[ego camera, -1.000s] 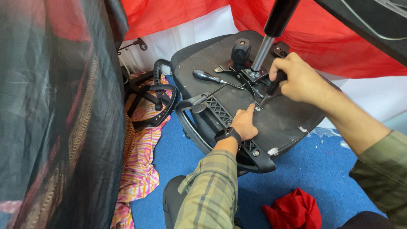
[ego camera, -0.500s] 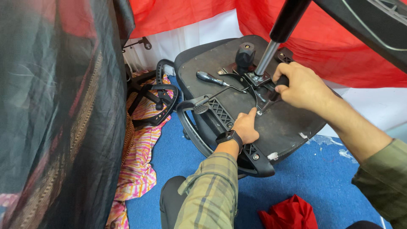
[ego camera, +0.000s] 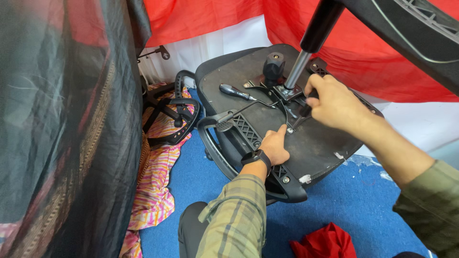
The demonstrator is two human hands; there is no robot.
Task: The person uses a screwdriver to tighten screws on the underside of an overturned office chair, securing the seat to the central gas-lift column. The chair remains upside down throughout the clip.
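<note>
Black chair seat (ego camera: 315,143) — left hand (ego camera: 275,145) bracing, right hand (ego camera: 334,102) gripping tool (ego camera: 304,111)

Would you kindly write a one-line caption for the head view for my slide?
Left hand braces an upturned office chair seat while the right hand grips a dark tool handle at the metal mechanism beside the gas cylinder.

Blue carpeted floor (ego camera: 363,200) is carrying my overturned chair seat (ego camera: 315,143), a crumpled red cloth (ego camera: 325,241) (near my knee), and a striped pink fabric (ego camera: 153,191).
</note>
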